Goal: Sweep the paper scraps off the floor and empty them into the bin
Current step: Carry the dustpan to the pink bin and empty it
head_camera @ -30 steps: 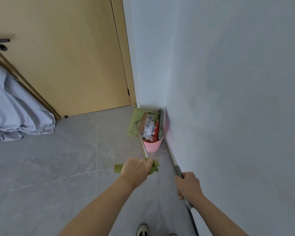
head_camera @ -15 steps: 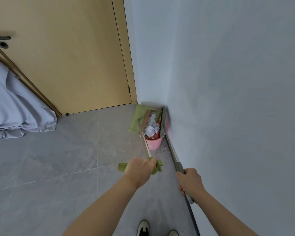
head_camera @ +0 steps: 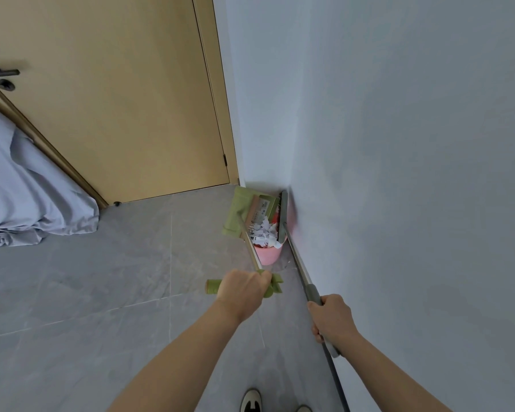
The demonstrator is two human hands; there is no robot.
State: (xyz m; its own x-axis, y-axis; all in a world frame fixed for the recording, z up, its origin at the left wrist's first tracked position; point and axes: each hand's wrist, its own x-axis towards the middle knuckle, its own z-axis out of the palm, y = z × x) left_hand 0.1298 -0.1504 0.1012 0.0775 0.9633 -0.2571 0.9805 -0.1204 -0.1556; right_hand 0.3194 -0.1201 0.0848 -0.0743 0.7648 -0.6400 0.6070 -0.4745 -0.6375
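Observation:
A small pink bin stands in the corner against the right wall. A green dustpan on a long wooden pole is tipped over the bin's mouth, and white paper scraps lie piled at the bin's top. My left hand grips the dustpan's green handle end. My right hand grips the grey broom handle, and the broom head stands on edge over the bin beside the wall.
A closed tan door with a dark lever handle fills the back left. Pale blue bedding hangs at the left. Grey floor tiles spread in front; my shoes show at the bottom edge.
The dustpan has tipped further over the bin and the scraps have slid down toward the bin's opening. Both hands keep their grips and have barely shifted.

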